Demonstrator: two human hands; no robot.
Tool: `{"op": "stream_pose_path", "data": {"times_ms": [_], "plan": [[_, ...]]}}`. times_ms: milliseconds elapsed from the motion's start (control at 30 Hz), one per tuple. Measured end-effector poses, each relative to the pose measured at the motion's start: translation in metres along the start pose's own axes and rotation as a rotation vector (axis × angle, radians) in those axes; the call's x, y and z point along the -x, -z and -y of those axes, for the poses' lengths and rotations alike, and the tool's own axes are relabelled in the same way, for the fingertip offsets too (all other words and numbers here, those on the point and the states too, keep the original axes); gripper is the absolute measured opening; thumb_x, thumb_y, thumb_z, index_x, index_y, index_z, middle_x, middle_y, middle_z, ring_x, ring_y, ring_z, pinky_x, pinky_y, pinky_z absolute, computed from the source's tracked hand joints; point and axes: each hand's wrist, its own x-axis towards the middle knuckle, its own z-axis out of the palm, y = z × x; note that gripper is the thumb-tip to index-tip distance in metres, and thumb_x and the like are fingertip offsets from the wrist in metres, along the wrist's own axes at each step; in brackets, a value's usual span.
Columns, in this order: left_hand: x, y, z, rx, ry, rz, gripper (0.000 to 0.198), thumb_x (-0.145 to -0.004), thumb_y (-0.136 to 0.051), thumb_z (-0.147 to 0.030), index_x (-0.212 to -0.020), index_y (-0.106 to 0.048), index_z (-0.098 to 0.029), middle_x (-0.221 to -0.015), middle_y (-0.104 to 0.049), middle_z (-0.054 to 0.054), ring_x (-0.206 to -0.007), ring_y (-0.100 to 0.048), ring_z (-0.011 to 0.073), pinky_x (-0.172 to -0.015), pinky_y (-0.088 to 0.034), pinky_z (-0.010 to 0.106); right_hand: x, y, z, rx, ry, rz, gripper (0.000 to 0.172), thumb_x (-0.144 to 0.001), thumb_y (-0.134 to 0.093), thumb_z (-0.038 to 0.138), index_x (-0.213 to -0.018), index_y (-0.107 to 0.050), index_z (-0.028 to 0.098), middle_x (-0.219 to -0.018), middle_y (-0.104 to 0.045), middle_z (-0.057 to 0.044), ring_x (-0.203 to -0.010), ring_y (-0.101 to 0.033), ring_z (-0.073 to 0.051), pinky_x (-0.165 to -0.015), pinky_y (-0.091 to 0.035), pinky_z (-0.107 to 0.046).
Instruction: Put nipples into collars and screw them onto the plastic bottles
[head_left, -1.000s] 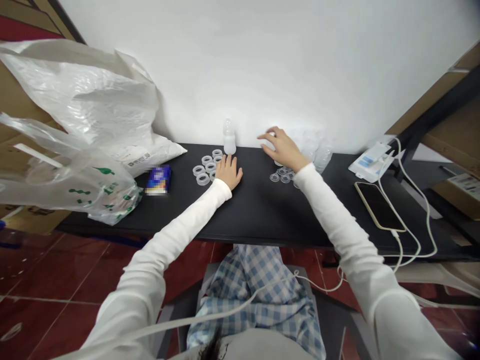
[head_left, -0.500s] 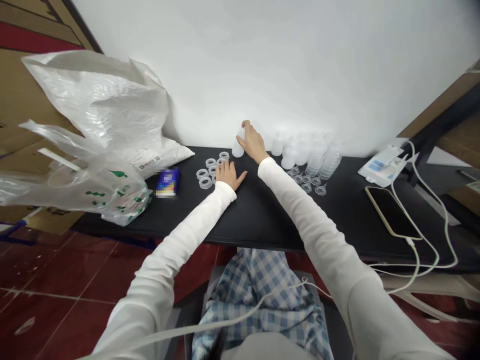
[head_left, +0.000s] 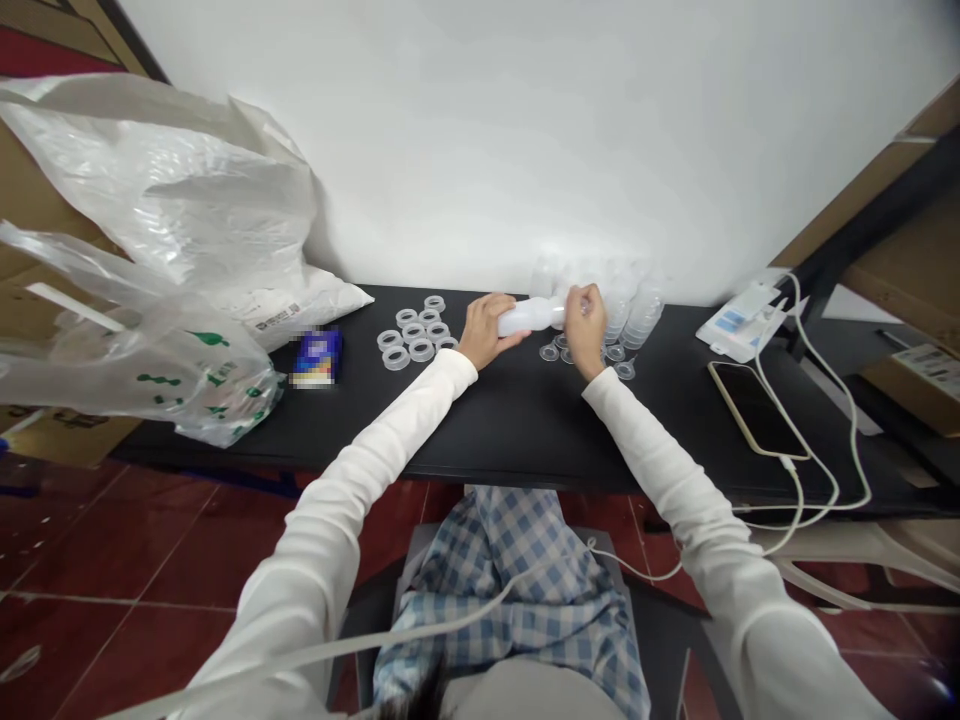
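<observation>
Translucent bottle (head_left: 529, 316) now sideways between left hand (head_left: 484, 330), right hand (head_left: 585, 318).

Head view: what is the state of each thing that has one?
bottle: lying sideways, held at both ends
left hand: shut on bottle
right hand: shut on bottle
rings: loose, flat on the table
phone: face up, screen dark, plugged in

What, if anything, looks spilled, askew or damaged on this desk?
Nothing looks spilled or damaged. The bottle lies sideways only because the left hand and right hand hold it so. The bags bulge past the desk's left edge, and the phone's cable hangs off the front.
</observation>
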Motion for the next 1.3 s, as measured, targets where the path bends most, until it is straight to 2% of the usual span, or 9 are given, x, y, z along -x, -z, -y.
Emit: {"op": "stream_pose_path", "data": {"times_ms": [100, 200, 300, 367, 567, 767, 1067, 1167, 1300], "plan": [[0.002, 0.000, -0.008, 0.188, 0.084, 0.016, 0.034, -0.084, -0.072, -0.043, -0.107, -0.060, -0.020, -0.120, -0.068, 0.013, -0.122, -0.062, 0.0284, -0.111, -0.045, 0.041, 0.001, 0.010, 0.004, 0.026, -0.128, -0.158, 0.048, -0.102, -0.030, 0.061, -0.070, -0.039, 0.026, -0.063, -0.039, 0.003, -0.065, -0.046, -0.016, -0.066, -0.047, -0.031], [0.008, 0.001, -0.013, 0.446, 0.248, -0.055, 0.031, -0.090, -0.059, -0.051, -0.098, -0.059, -0.021, -0.103, -0.069, 0.008, -0.099, -0.069, 0.0225, -0.084, -0.054, 0.031, 0.004, 0.016, 0.015, 0.050, -0.070, -0.045, 0.049, -0.101, -0.034, 0.060, -0.068, -0.040, 0.025, -0.061, -0.041, 0.003, -0.062, -0.047, -0.016, -0.066, -0.046, -0.031], [0.008, 0.000, -0.011, 0.779, 0.547, -0.019, 0.041, -0.094, -0.041, -0.060, -0.090, -0.054, -0.021, -0.071, -0.065, 0.003, -0.053, -0.059, 0.0145, -0.046, -0.039, 0.023, 0.004, 0.022, 0.022, 0.052, 0.068, 0.138, 0.040, -0.096, -0.048, 0.060, -0.080, -0.053, 0.023, -0.073, -0.057, -0.001, -0.070, -0.056, -0.018, -0.072, -0.049, -0.033], [0.003, -0.001, -0.007, 0.958, 0.734, 0.075, 0.041, -0.094, -0.034, -0.059, -0.088, -0.049, -0.021, -0.055, -0.059, 0.001, -0.034, -0.045, 0.0121, -0.037, -0.023, 0.021, 0.002, 0.026, 0.022, -0.003, 0.157, 0.227, 0.036, -0.091, -0.058, 0.058, -0.094, -0.059, 0.022, -0.091, -0.065, -0.005, -0.084, -0.062, -0.020, -0.078, -0.052, -0.035], [-0.006, 0.001, 0.005, 1.192, 0.887, 0.164, 0.040, -0.089, -0.038, -0.054, -0.091, -0.053, -0.016, -0.049, -0.059, 0.004, -0.026, -0.034, 0.0102, -0.032, -0.010, 0.021, -0.014, 0.039, 0.004, -0.126, 0.168, 0.148, 0.042, -0.091, -0.060, 0.051, -0.124, -0.052, 0.026, -0.123, -0.062, -0.011, -0.118, -0.061, -0.026, -0.091, -0.055, -0.042], [-0.005, 0.003, 0.002, 1.232, 0.902, 0.131, 0.040, -0.088, -0.031, -0.040, -0.101, -0.057, -0.012, -0.052, -0.061, 0.005, -0.031, -0.038, 0.0117, -0.034, -0.012, 0.021, -0.029, 0.064, -0.018, 0.235, 0.217, -0.164, 0.049, -0.105, -0.030, 0.049, -0.149, -0.034, 0.029, -0.132, -0.052, -0.016, -0.125, -0.058, -0.029, -0.089, -0.055, -0.048], [-0.005, 0.004, 0.004, 1.260, 0.903, 0.085, 0.041, -0.088, -0.032, -0.038, -0.106, -0.059, -0.013, -0.060, -0.065, 0.006, -0.036, -0.044, 0.0122, -0.036, -0.016, 0.021, -0.036, 0.102, -0.038, 0.433, 0.137, -0.473, 0.049, -0.105, -0.026, 0.054, -0.147, -0.040, 0.033, -0.132, -0.051, -0.014, -0.117, -0.061, -0.031, -0.082, -0.057, -0.051], [-0.005, 0.004, 0.003, 1.248, 0.921, 0.097, 0.042, -0.088, -0.031, -0.037, -0.107, -0.060, -0.012, -0.060, -0.066, 0.006, -0.036, -0.044, 0.0127, -0.036, -0.015, 0.021, -0.033, 0.098, -0.042, 0.475, 0.144, -0.398, 0.048, -0.102, -0.040, 0.056, -0.137, -0.049, 0.024, -0.120, -0.059, -0.014, -0.103, -0.063, -0.028, -0.083, -0.056, -0.049], [-0.005, 0.003, 0.004, 1.251, 0.914, 0.092, 0.038, -0.087, -0.034, -0.037, -0.103, -0.059, -0.013, -0.061, -0.066, 0.006, -0.037, -0.044, 0.0119, -0.037, -0.016, 0.021, -0.028, 0.084, -0.048, 0.625, 0.093, -0.049, 0.044, -0.098, -0.050, 0.055, -0.114, -0.062, 0.016, -0.102, -0.066, -0.018, -0.106, -0.059, -0.035, -0.096, -0.047, -0.058]]}}
